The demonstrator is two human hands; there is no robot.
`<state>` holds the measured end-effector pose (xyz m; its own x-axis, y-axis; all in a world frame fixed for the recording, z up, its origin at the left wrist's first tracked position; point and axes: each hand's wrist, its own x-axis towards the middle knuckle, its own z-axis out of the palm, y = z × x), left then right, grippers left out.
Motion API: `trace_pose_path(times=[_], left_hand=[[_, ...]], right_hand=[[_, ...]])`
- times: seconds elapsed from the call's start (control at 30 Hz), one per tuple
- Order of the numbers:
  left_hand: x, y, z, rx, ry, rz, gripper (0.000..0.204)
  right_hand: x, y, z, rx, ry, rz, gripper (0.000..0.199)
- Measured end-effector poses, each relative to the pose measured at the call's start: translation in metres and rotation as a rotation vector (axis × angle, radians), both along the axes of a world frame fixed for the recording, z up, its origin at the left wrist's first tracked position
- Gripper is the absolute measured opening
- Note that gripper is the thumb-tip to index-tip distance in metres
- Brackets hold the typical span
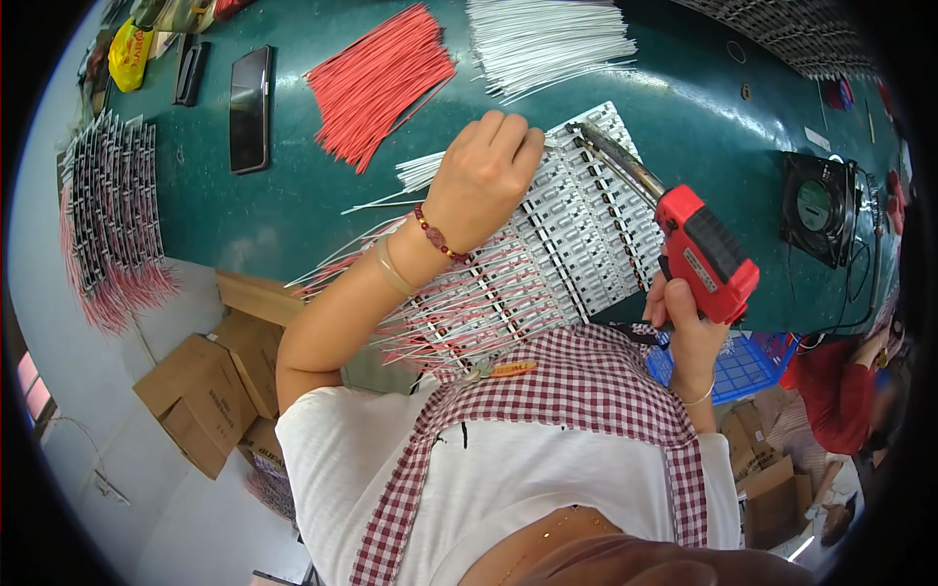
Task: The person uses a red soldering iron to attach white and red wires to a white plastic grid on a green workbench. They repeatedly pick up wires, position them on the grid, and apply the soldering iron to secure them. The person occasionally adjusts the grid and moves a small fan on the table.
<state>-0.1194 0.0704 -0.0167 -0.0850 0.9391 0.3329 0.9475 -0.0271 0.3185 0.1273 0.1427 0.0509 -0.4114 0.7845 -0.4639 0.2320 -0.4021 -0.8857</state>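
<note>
My right hand (689,327) grips a red and black soldering gun (705,256) by its handle end. The gun's metal tip slants up and left over the top of a white panel of small circuit boards (596,220). My left hand (489,166) is closed in a pinch beside that tip, at the panel's upper left edge; what its fingers hold is hidden. A few white wires (418,174) lie just left of this hand. Red and white wires (469,303) stick out from the panel's left part, below my left forearm.
Bundles of red wires (381,83) and white wires (552,44) lie on the green table (684,59). A phone (250,109) is at left, near a stack of wired boards (112,210). A black fan (819,208) stands at right; a blue crate (747,366) sits below. Another person's red sleeve (831,396) shows there.
</note>
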Motion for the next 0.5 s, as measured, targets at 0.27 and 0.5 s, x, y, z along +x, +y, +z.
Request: trace_pose_path(times=[0.27,0.5], left_hand=[[-0.001,0.0,-0.001,0.024,0.0,-0.004,0.026],[-0.002,-0.001,-0.002,0.029,-0.002,0.004,0.026]], right_hand=[[0.007,0.0,-0.026,0.332,-0.217,0.196,0.018],[0.013,-0.004,-0.031,0.386,-0.264,0.203,0.019]])
